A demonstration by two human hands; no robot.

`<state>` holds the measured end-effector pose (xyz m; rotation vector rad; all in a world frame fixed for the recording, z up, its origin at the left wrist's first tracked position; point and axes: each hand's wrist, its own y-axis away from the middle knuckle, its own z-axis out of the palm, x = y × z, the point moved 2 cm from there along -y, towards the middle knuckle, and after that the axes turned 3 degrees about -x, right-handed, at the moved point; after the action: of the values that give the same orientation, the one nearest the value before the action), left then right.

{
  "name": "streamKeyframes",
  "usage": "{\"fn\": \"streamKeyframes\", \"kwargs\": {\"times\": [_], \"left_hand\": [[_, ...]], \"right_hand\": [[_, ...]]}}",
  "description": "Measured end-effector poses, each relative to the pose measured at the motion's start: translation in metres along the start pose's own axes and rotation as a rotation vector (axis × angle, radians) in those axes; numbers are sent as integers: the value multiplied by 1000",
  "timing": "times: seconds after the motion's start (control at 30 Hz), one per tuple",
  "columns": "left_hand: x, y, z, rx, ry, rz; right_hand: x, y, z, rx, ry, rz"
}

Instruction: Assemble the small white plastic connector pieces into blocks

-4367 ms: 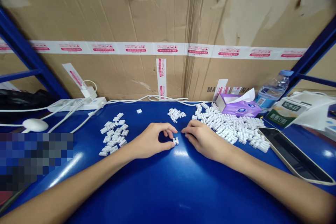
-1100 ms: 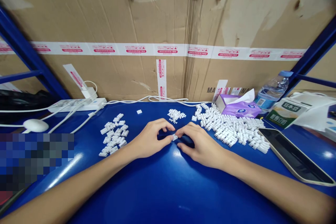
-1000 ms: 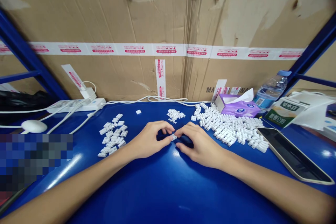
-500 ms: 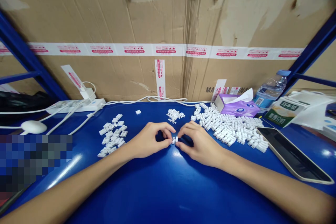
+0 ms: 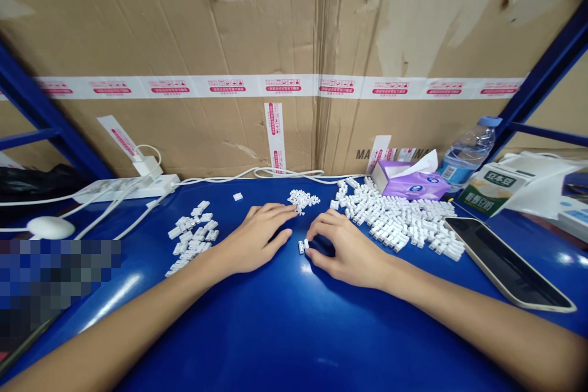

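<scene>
My right hand pinches a small white connector between thumb and index finger, low over the blue table. My left hand is open, palm down, its fingertips at the near edge of a small heap of tiny white pieces. Left of my left hand lies a loose group of white connectors, partly behind my forearm. A large pile of white connectors spreads beyond and to the right of my right hand. One white piece lies alone at the back left.
A phone lies at the right. Behind it stand a purple tissue pack, a water bottle and a green and white carton. A power strip with white cables is at the back left, before a cardboard wall.
My left hand has let go of the small connector, opened and reached forward to the tiny pieces. My right hand still holds the connector. The view has shifted slightly.
</scene>
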<state>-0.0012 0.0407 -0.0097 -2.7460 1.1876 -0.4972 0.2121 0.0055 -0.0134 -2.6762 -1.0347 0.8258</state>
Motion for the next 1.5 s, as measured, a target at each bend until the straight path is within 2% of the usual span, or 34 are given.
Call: {"fn": "streamKeyframes", "kwargs": {"times": [0.2,0.4,0.53,0.67,0.8,1.0,1.23,1.5], "left_hand": [[-10,-3,-5,116,65,28],[-17,-4,-10,133,88,42],[-10,-2,-13,120,134,-8],[2,0,-12,98,329,-105],[14,1,-11,80,452,-135],[24,0,-8,114,545,-186],[28,2,1,141,567,-165],[28,0,0,136,665,-194]], "right_hand": [[-1,0,-1,-1,3,-3],[-2,1,-2,-8,6,-2],[-1,1,-1,-11,3,-3],[-1,1,-1,-12,3,0],[-1,1,-2,-11,-1,-2],[-2,0,-2,-11,10,-5],[-5,1,0,-13,8,-10],[-5,1,0,-19,19,-8]]}}
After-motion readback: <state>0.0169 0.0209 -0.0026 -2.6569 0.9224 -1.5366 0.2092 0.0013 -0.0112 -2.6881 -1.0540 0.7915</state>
